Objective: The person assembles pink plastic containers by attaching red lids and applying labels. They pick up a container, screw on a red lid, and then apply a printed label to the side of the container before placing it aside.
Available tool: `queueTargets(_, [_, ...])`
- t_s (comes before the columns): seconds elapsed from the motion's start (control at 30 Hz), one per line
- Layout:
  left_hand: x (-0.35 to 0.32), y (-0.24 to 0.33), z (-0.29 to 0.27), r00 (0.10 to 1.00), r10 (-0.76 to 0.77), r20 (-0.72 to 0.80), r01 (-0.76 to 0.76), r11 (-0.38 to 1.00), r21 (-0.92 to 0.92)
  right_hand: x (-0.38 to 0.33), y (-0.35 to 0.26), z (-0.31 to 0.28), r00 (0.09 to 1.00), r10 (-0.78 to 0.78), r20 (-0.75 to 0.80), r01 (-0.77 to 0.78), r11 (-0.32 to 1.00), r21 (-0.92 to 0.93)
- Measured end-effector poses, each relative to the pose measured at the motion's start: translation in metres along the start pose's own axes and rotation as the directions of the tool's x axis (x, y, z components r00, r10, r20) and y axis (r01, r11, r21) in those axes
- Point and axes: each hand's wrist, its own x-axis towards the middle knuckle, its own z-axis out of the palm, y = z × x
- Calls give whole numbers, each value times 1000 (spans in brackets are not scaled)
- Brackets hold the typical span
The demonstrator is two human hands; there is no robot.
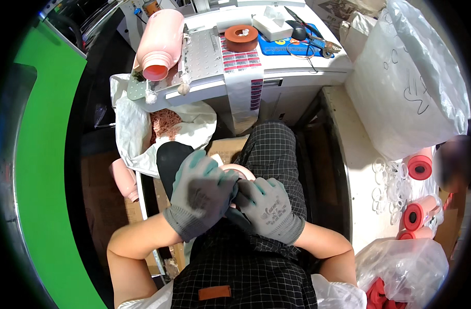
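Note:
My left hand (202, 190) and my right hand (269, 206), both in grey gloves with teal fingertips, meet above my lap. Between and just beyond them shows the curved edge of a pink bottle (239, 169), mostly covered by the gloves. The left fingers curl over its near side. Close against them, the right fingers are bent and pressed together; whatever they pinch is hidden. Ahead on the white table lies another pink bottle (161, 44), its open mouth toward me, on a perforated metal plate (202, 54).
On the table are a brown tape roll (241, 38), a label strip (243, 67), a white box (271, 26) and pliers (325, 45). A white bag (130, 131) holds pink scraps. Right, a bench (362, 180) carries white rings (387, 183), red-ended pink bottles (415, 215) and a large sack (400, 87).

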Motion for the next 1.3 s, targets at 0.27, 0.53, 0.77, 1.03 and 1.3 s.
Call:
queueTargets(0.27, [49, -15, -4, 960, 256, 117, -267, 960, 89, -4, 13, 0, 1000, -4, 7, 3, 999, 50])
queueTargets(0.53, [51, -18, 14, 961, 192, 201, -189, 981, -34, -15, 20, -2, 999, 51, -19, -49, 991, 127])
queueTargets(0.77, [28, 21, 45, 919, 361, -156, -387, 758, -526, -46, 53, -24, 832, 480, -278, -152, 679, 718])
queueTargets(1.03, [109, -48, 89, 854, -500, -141, 148, 495, -856, 57, 191, 40, 553, 829, -82, -146, 194, 970])
queueTargets(1.3, [150, -189, 210, 821, -509, 259, 369, 127, -920, 91, 196, 87, 550, 835, 18, -138, 70, 988])
